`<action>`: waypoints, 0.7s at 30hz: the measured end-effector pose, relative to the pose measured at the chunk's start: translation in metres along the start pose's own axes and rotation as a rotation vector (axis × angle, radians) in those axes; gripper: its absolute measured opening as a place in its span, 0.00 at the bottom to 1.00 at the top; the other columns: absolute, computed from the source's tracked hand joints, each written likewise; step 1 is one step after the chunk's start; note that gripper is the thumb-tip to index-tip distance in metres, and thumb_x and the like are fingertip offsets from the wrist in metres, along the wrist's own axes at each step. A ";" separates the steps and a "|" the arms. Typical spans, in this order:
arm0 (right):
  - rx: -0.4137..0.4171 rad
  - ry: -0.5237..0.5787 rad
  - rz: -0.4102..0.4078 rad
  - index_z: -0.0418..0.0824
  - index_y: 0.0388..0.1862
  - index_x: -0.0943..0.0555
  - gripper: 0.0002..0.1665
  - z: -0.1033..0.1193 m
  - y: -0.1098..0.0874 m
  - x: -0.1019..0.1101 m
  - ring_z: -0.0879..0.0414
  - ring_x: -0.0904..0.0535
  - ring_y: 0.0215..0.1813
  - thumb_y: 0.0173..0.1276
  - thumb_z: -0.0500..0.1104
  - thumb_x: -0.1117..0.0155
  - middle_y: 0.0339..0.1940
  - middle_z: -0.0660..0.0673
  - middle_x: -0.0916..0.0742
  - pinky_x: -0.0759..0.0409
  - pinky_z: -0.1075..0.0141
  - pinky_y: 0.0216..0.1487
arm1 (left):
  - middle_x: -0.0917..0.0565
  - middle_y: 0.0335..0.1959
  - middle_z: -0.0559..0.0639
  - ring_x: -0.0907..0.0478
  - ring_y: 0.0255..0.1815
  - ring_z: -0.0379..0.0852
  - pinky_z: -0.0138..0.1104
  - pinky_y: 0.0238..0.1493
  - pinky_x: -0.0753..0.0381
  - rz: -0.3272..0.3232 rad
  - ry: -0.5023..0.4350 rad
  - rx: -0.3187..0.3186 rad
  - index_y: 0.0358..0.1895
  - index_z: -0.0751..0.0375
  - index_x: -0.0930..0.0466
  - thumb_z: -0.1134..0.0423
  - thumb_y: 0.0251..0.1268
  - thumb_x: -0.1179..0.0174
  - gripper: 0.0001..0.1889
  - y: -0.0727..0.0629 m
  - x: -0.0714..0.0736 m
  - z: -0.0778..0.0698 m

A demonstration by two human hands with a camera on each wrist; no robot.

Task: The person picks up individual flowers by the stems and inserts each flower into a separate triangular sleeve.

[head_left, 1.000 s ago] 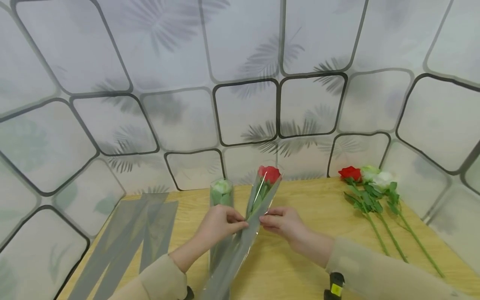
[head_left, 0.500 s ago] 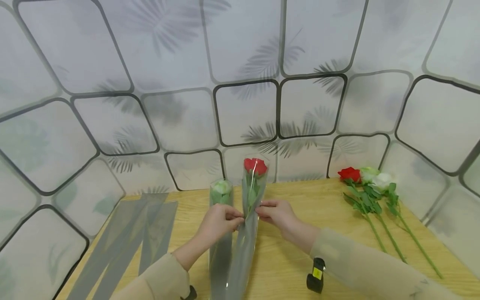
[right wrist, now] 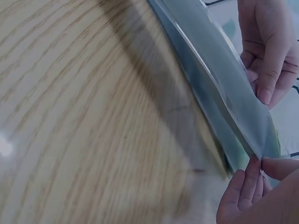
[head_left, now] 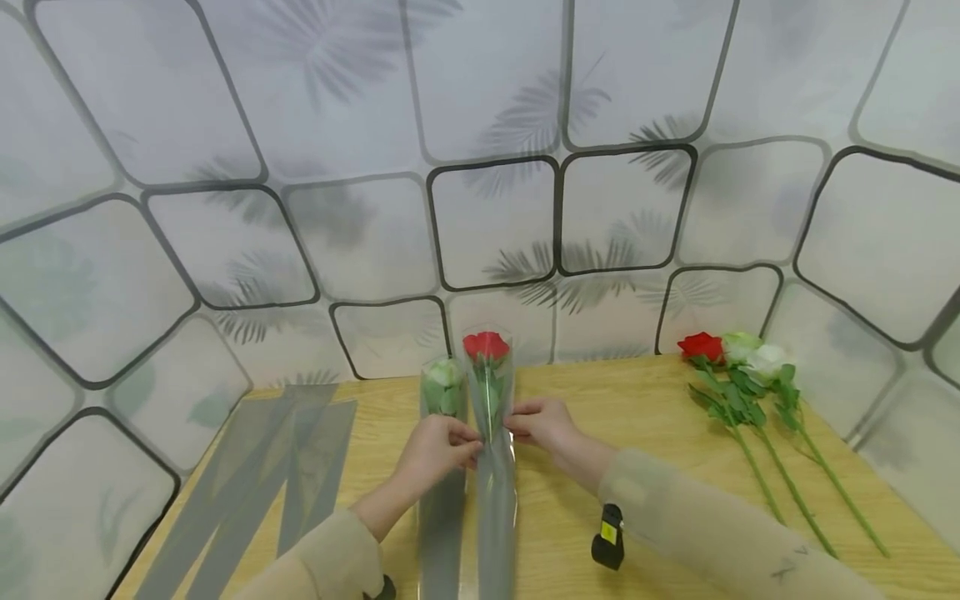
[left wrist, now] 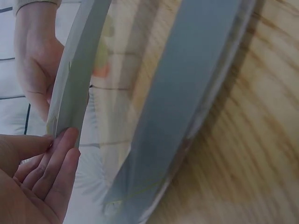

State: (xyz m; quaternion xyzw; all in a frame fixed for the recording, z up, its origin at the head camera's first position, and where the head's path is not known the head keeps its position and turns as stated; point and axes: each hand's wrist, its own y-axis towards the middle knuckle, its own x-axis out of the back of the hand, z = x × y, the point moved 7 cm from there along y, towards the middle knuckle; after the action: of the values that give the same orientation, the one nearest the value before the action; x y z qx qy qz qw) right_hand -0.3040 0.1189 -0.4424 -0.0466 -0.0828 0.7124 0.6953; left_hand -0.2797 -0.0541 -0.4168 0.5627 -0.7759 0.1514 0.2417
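In the head view, a red rose [head_left: 486,345] stands inside a clear-and-grey flower sleeve [head_left: 497,508]. My left hand [head_left: 435,454] pinches the sleeve's left edge between thumb and fingers. On the opposite edge, a little below the bloom, my right hand [head_left: 547,429] pinches it too. Both wrist views show thumb and fingertips meeting on the film, the left hand [left wrist: 42,177] and the right hand [right wrist: 257,193] facing each other. Just left of it lies a second sleeve [head_left: 441,533] around a pale green rose [head_left: 444,373], partly covered by my left hand.
Several flat grey sleeves [head_left: 247,483] overlap at the table's left. Loose on the right lie a red rose [head_left: 702,347], a green rose [head_left: 739,343] and a white rose [head_left: 767,360], stems toward me. A patterned curtain [head_left: 491,225] rises behind the wooden table [head_left: 615,500].
The sleeved red rose has swung from a rightward tilt to nearly straight, moving left beside the sleeved green rose. My right hand moved left with it, and the left hand shifted slightly left.
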 end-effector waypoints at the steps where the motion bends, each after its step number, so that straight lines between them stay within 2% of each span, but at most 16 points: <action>1: -0.002 -0.003 0.001 0.16 0.53 0.18 0.16 -0.003 0.002 0.000 0.58 0.14 0.37 0.69 0.25 0.34 0.43 0.35 0.10 0.10 0.51 0.57 | 0.07 0.34 0.62 0.08 0.30 0.51 0.39 0.33 0.08 0.002 0.007 0.005 0.43 0.74 0.10 0.74 0.69 0.32 0.05 0.000 -0.001 0.002; 6: -0.027 -0.016 0.000 0.16 0.50 0.18 0.14 -0.014 0.007 -0.001 0.59 0.15 0.33 0.68 0.23 0.34 0.36 0.40 0.11 0.08 0.57 0.48 | 0.07 0.33 0.61 0.09 0.29 0.48 0.37 0.32 0.08 0.017 0.031 0.038 0.42 0.73 0.10 0.73 0.70 0.32 0.05 0.001 -0.006 0.012; 10: -0.039 -0.057 0.001 0.17 0.49 0.17 0.13 -0.017 0.008 -0.003 0.59 0.15 0.30 0.67 0.23 0.35 0.31 0.43 0.11 0.08 0.58 0.45 | 0.08 0.31 0.60 0.10 0.27 0.47 0.36 0.30 0.09 0.037 0.041 0.040 0.41 0.74 0.10 0.73 0.70 0.32 0.05 0.001 -0.009 0.018; 16: -0.061 -0.093 0.015 0.17 0.51 0.17 0.13 -0.020 0.010 -0.007 0.60 0.15 0.30 0.70 0.24 0.36 0.32 0.39 0.08 0.08 0.58 0.46 | 0.08 0.30 0.60 0.09 0.26 0.48 0.35 0.28 0.10 0.069 0.032 0.053 0.40 0.74 0.10 0.73 0.69 0.32 0.05 0.001 -0.012 0.025; 21: -0.084 -0.090 0.008 0.18 0.56 0.18 0.18 -0.022 0.012 -0.009 0.61 0.15 0.29 0.70 0.27 0.38 0.34 0.37 0.08 0.08 0.58 0.47 | 0.07 0.32 0.60 0.09 0.25 0.49 0.35 0.28 0.10 0.070 0.050 0.069 0.40 0.73 0.09 0.72 0.69 0.32 0.05 0.003 -0.011 0.027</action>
State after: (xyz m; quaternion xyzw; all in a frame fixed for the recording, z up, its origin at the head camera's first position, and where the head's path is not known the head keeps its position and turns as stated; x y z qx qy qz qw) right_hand -0.3118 0.1106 -0.4668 -0.0439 -0.1436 0.7124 0.6855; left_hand -0.2857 -0.0585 -0.4453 0.5391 -0.7832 0.2004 0.2362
